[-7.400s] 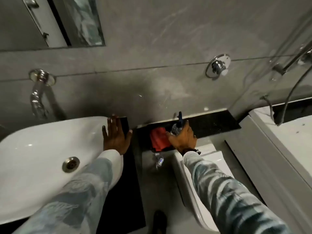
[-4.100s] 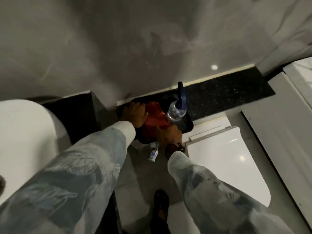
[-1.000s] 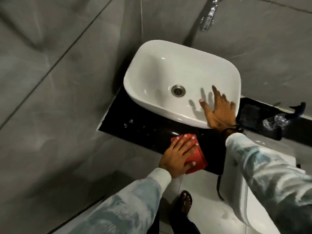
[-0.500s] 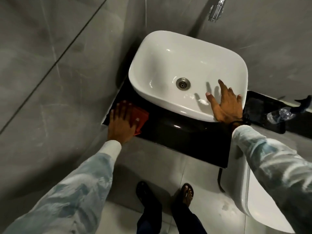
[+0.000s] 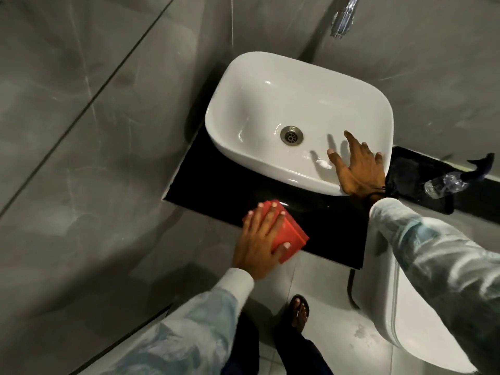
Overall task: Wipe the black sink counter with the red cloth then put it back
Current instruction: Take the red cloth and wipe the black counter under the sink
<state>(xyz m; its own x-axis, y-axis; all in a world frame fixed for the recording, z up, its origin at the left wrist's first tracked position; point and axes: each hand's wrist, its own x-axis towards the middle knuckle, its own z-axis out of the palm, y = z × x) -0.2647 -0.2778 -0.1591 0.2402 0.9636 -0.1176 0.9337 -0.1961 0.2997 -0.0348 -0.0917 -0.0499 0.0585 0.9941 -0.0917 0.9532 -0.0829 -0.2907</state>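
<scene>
The folded red cloth [image 5: 286, 239] lies on the front edge of the black sink counter [image 5: 216, 185], partly hanging over it. My left hand [image 5: 259, 239] presses flat on the cloth with fingers spread over it. My right hand [image 5: 357, 169] rests open on the front right rim of the white basin [image 5: 259, 104], holding nothing. The counter runs under and in front of the basin, from the left wall to the toilet side.
A black tray [image 5: 422, 182] sits on the ledge to the right, with a clear spray bottle [image 5: 449, 180] beside it. A chrome tap [image 5: 343, 17] juts from the grey wall above the basin. The white toilet [image 5: 387, 307] stands at lower right. My sandalled foot [image 5: 299, 312] is on the floor.
My left hand has slid the red cloth from the counter's left end back toward the middle of its front edge. My right hand has stayed on the basin rim.
</scene>
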